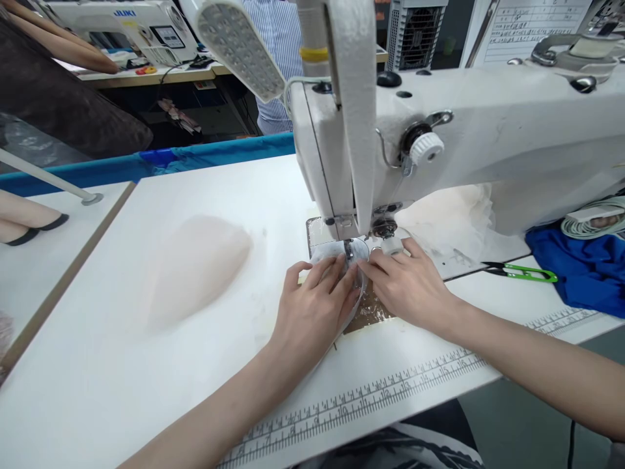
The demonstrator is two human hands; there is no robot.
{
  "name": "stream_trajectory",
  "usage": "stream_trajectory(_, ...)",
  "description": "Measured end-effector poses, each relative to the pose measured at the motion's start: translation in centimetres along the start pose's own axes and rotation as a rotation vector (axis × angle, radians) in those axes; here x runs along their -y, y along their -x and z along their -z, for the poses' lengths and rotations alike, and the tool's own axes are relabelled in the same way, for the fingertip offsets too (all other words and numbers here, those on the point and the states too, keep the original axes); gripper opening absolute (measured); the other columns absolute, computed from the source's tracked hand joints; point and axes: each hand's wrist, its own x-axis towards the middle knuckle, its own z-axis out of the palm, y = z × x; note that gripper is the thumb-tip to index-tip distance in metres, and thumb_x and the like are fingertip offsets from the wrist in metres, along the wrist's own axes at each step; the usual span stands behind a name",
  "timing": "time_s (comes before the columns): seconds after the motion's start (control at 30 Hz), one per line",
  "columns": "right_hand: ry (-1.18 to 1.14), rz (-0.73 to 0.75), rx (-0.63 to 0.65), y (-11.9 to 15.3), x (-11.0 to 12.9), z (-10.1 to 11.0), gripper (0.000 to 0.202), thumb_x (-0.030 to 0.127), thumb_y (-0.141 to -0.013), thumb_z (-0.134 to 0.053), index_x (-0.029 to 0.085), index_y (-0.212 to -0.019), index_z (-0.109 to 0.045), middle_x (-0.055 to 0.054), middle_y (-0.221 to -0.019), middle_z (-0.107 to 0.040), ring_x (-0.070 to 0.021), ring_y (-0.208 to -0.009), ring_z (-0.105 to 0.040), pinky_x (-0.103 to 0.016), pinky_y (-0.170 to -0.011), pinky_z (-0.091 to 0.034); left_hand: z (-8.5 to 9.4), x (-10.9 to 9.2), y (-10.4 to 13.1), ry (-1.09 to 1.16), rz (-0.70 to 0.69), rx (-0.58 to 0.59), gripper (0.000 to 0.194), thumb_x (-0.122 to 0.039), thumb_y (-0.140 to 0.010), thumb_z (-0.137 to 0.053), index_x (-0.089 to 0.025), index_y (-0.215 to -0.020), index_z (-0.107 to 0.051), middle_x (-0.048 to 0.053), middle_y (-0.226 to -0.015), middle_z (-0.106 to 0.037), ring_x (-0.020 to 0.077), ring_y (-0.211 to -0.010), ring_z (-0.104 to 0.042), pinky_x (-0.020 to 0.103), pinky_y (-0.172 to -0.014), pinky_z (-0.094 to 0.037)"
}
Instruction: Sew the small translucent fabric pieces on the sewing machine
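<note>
A sheer white fabric piece [360, 301] lies under the needle area of a white sewing machine [322, 143], its curved edge running down beside my left hand. My left hand [315, 303] bends over this fabric just in front of the presser foot [349, 249], fingertips pressing on it and thumb against its edge. To the right, my right hand [407, 280] has its fingers drawn together at the same fabric, close to the needle; its thumb is mostly hidden. The fabric between the hands is partly covered by my fingers.
A pale sheer piece [200, 267] lies left on the white table [122, 378]. Behind the machine arm is more sheer fabric [449, 215]. Green thread snips [530, 272] and blue cloth [581, 267] sit right. A printed ruler [361, 404] follows the front edge. Other people stand beyond.
</note>
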Motion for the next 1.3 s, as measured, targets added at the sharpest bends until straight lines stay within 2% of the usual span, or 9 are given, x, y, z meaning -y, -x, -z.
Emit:
stream_trajectory(0.53,-0.031,-0.021,0.002,-0.4,0.0,-0.2,0.026,0.006,-0.086,-0.044,0.011,-0.101,-0.064,-0.008,-0.088,-0.066,-0.0189,-0.078,-0.054,-0.035,-0.078,-0.029,-0.2,0.3,-0.2,-0.020,-0.008,-0.001,0.026,-0.023,-0.092,-0.049,-0.019,-0.115,-0.061,0.010,-0.116,-0.067,0.0234,-0.111,-0.060,0.042,-0.089,-0.040)
stream_trajectory(0.7,-0.078,-0.022,-0.049,-0.5,0.0,-0.1,0.031,0.003,-0.086,-0.041,0.014,-0.108,-0.060,-0.008,-0.103,-0.066,-0.0167,-0.078,-0.054,-0.032,-0.073,-0.030,0.7,0.2,-0.3,0.023,-0.007,-0.014,0.020,-0.024,-0.091,-0.049,-0.015,-0.106,-0.059,0.009,-0.108,-0.069,0.0229,-0.101,-0.062,0.040,-0.087,-0.044)
stream_trajectory(0.77,-0.140,0.021,-0.074,-0.5,-0.1,0.0,0.028,0.003,-0.085,-0.044,0.015,-0.102,-0.062,-0.008,-0.108,-0.065,-0.0155,-0.078,-0.055,-0.031,-0.071,-0.031,1.8,0.0,-0.2,0.077,0.009,0.036,0.019,-0.029,-0.089,-0.051,-0.014,-0.097,-0.058,0.009,-0.096,-0.068,0.0224,-0.087,-0.062,0.036,-0.074,-0.048)
stream_trajectory(0.83,-0.202,0.076,-0.117,-0.4,-0.3,0.1,0.021,0.005,-0.085,-0.048,0.015,-0.090,-0.065,-0.006,-0.106,-0.066,-0.0148,-0.079,-0.056,-0.030,-0.072,-0.032,2.9,0.0,-0.1,0.141,0.002,0.147,0.022,-0.036,-0.085,-0.055,-0.015,-0.092,-0.056,0.008,-0.089,-0.064,0.0215,-0.076,-0.058,0.033,-0.061,-0.048)
stream_trajectory(0.93,-0.232,0.130,-0.169,-0.2,-0.5,0.1,0.019,0.007,-0.086,-0.051,0.016,-0.080,-0.067,-0.001,-0.094,-0.070,-0.0141,-0.078,-0.057,-0.029,-0.068,-0.033,3.6,0.1,0.2,0.150,-0.026,0.302,0.015,-0.027,-0.077,-0.056,-0.017,-0.088,-0.054,0.007,-0.088,-0.060,0.0225,-0.077,-0.055,0.033,-0.059,-0.047)
stream_trajectory(1.0,-0.264,0.126,-0.180,0.0,-0.7,0.1,0.021,0.009,-0.088,-0.051,0.017,-0.081,-0.068,0.001,-0.088,-0.072,-0.0135,-0.076,-0.058,-0.029,-0.065,-0.034,3.1,0.5,0.3,0.104,-0.030,0.305,0.011,-0.011,-0.076,-0.049,-0.018,-0.083,-0.053,0.007,-0.082,-0.059,0.0215,-0.075,-0.054,0.033,-0.060,-0.047)
stream_trajectory(1.1,-0.404,0.047,-0.183,0.0,-0.9,0.0,0.016,0.017,-0.091,-0.054,0.018,-0.087,-0.070,0.002,-0.087,-0.073,-0.0128,-0.077,-0.061,-0.028,-0.066,-0.038,1.7,1.2,-0.1,0.157,0.028,0.224,0.027,0.002,-0.073,-0.035,-0.019,-0.074,-0.052,0.003,-0.070,-0.058,0.0174,-0.064,-0.052,0.029,-0.056,-0.043)
stream_trajectory(1.23,-0.548,-0.068,-0.234,-0.3,-1.1,-0.2,0.014,0.018,-0.090,-0.057,0.017,-0.090,-0.070,0.000,-0.095,-0.073,-0.0122,-0.080,-0.064,-0.026,-0.068,-0.042,0.9,2.2,-1.3,0.457,0.239,0.211,0.034,-0.002,-0.078,-0.032,-0.019,-0.092,-0.058,0.000,-0.073,-0.062,0.0132,-0.061,-0.054,0.025,-0.056,-0.043)
stream_trajectory(1.3,-0.563,-0.087,-0.281,-0.5,-1.1,-0.4,0.013,0.017,-0.088,-0.058,0.017,-0.089,-0.070,0.001,-0.092,-0.073,-0.0120,-0.077,-0.064,-0.026,-0.066,-0.042,1.1,2.6,-1.8,0.518,0.232,0.251,0.032,-0.012,-0.086,-0.034,-0.019,-0.100,-0.062,0.000,-0.073,-0.060,0.0127,-0.062,-0.055,0.025,-0.058,-0.043)
